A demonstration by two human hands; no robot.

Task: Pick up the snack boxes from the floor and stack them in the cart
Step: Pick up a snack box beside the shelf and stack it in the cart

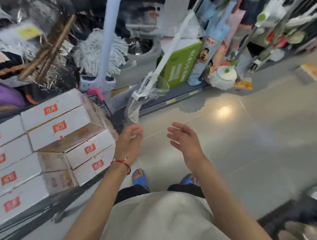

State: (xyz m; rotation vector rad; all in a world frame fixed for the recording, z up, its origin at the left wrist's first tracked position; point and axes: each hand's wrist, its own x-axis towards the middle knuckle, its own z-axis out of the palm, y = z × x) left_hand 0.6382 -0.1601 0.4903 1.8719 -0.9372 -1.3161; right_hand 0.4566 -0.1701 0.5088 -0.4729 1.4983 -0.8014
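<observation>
Several white snack boxes (58, 124) with red labels are stacked in layers in the cart (106, 107) at the left, whose dark wire frame and pink handle corner show beside them. My left hand (129, 143) hovers just right of the stack, fingers apart, holding nothing; a red string bracelet sits on its wrist. My right hand (184, 138) is held out over the floor, palm turned inward, fingers spread and empty. No snack box lies on the visible floor near my hands.
Shelves of mops (98, 51), brooms and a green box (182, 64) line the far side. Grey tiled floor (245, 134) spreads to the right. My feet in blue sandals (140, 178) stand below my hands. A dark object sits at the bottom right.
</observation>
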